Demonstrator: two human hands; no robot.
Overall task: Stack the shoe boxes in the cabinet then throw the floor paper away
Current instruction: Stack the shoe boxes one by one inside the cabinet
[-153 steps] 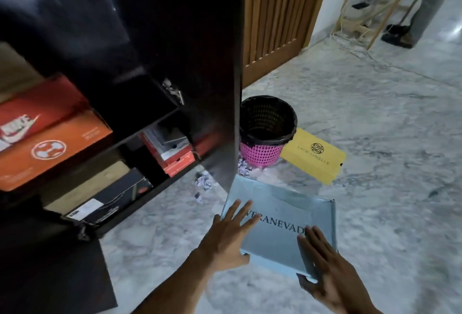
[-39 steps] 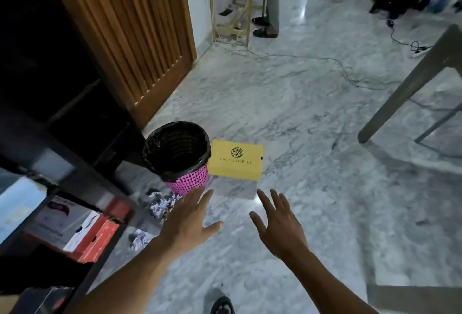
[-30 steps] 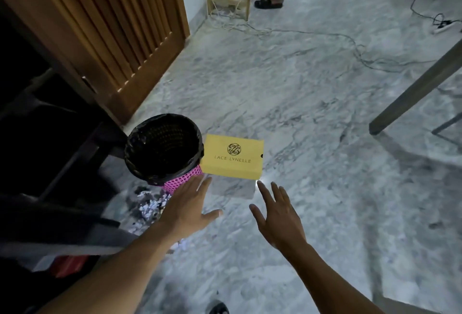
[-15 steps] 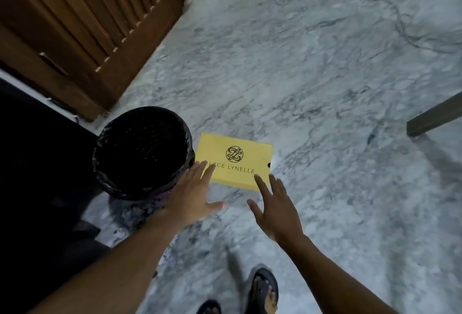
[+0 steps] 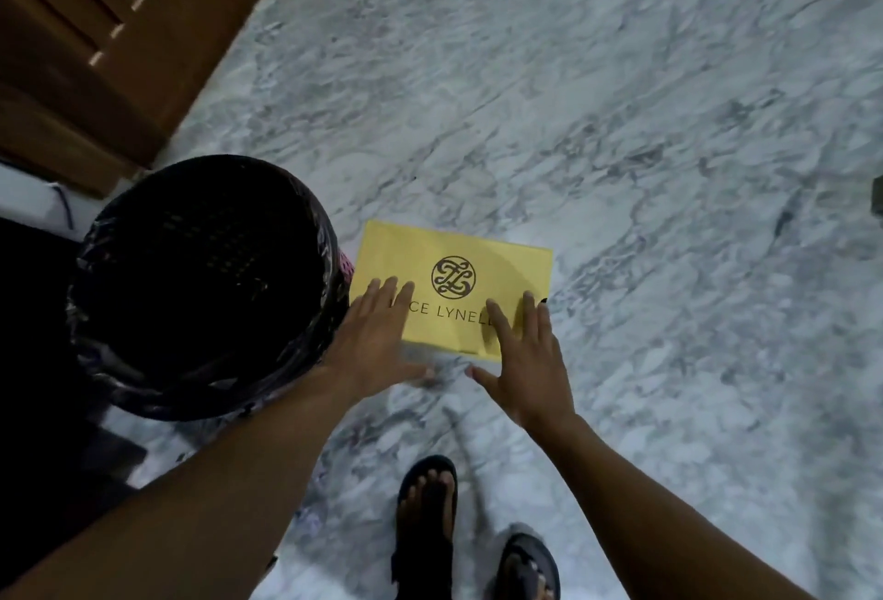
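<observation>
- Floor [image 5: 621,145] of grey-veined marble carries the yellow shoe box [image 5: 497,265], which lies flat with its lid up. A round dark emblem and dark lettering sit on the lid.
- At its left end the shoe box is just beside the waste basket [image 5: 205,284].
- Over the near left corner of the box reaches the left hand [image 5: 377,346]. Its fingers [image 5: 388,296] are straight, spread and released, grasping nothing, and the thumb points out across the floor.
- Over the near right corner reaches the right hand [image 5: 523,360]. Its fingers [image 5: 497,320] are likewise straight and released, covering the end of the lettering, with the thumb splayed toward the other hand.
- Whether the palms press on the lid or hover just above it cannot be told. A shadow under the right fingers perhaps hints at a small gap.
- The waste basket is round and lined with a black bag, and a sliver of pink wall shows on the side next to the box. The left forearm passes just beside its rim.
- A slatted wooden door [image 5: 95,26] fills the upper left corner.
- Two feet in dark sandals [image 5: 425,518] stand on the floor between the forearms.
</observation>
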